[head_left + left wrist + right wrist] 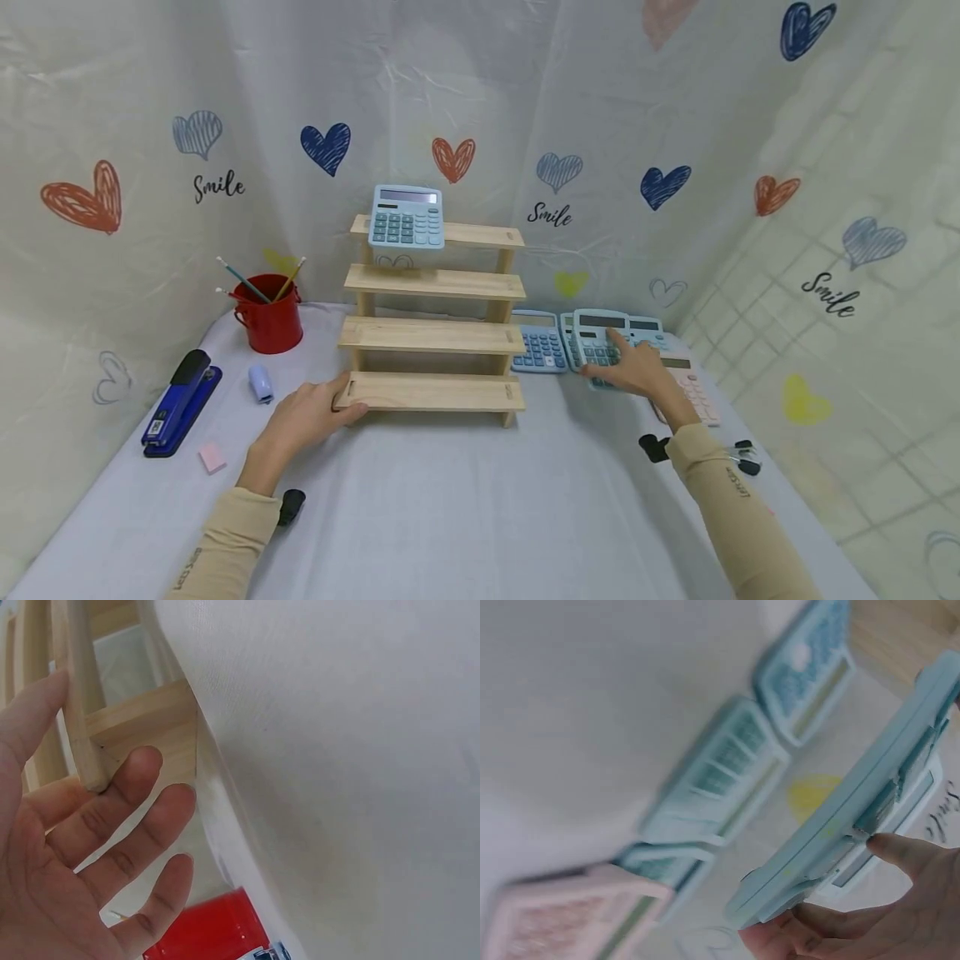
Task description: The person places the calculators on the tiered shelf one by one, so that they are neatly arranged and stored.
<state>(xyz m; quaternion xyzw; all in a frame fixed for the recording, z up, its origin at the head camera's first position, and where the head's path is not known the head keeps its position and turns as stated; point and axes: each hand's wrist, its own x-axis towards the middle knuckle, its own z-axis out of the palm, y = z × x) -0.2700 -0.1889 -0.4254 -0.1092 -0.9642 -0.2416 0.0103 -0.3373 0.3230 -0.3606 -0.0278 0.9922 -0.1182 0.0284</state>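
Observation:
My left hand (pixel 303 417) grips the left end of the bottom tier of a wooden step shelf (pixel 435 337), its thumb along the front edge. In the left wrist view, the fingers are partly bent around the tier's end. A light blue calculator (pixel 407 218) leans on the top tier. At the right, my right hand (pixel 641 371) holds another light blue calculator (pixel 855 795) by its edge, with the index finger on its face. In the right wrist view it is tilted, above the other calculators. Behind it stand a blue calculator (pixel 538 346) and more light blue ones (pixel 647 327).
A pink calculator (pixel 693 392) lies by the right wrist. On the left are a red bucket (pixel 273 329) with pencils, a blue stapler (pixel 180 404), a small light blue cylinder (pixel 261 384) and a pink eraser (pixel 212 457). A heart-printed curtain (pixel 480 100) hangs behind.

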